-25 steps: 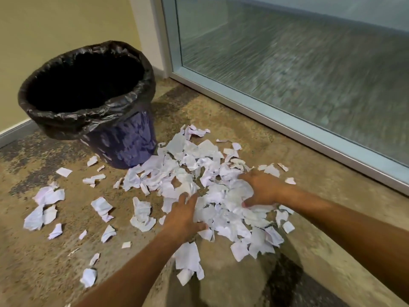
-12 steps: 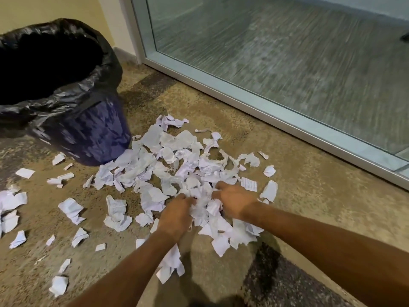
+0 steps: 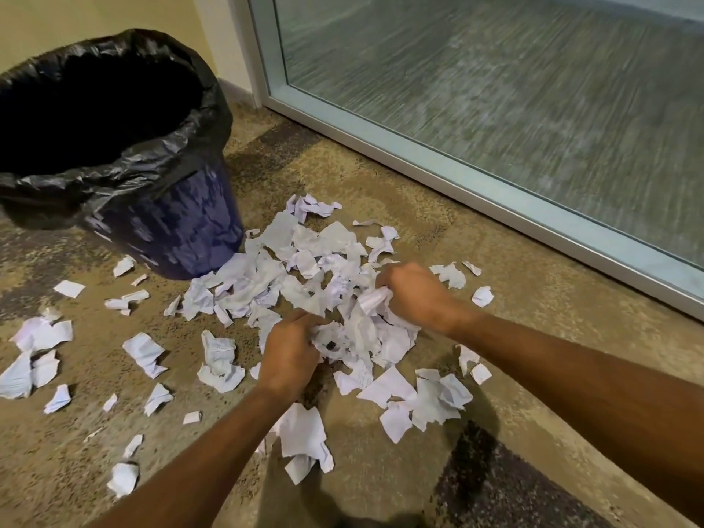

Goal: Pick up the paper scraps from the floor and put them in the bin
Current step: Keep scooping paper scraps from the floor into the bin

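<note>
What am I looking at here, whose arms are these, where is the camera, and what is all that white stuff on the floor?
There is no machine here: the arms belong to a person, and the one picture comes from a camera worn on their head, looking forward and down. The white stuff is torn paper scraps scattered on a brown floor. The left hand and right hand are both curled into the middle of the pile, each gripping a bunch of scraps. To the left stands a dark blue bin lined with a black bag; its inside is too dark to see into. Along the right runs a glass door in a pale frame.
</note>
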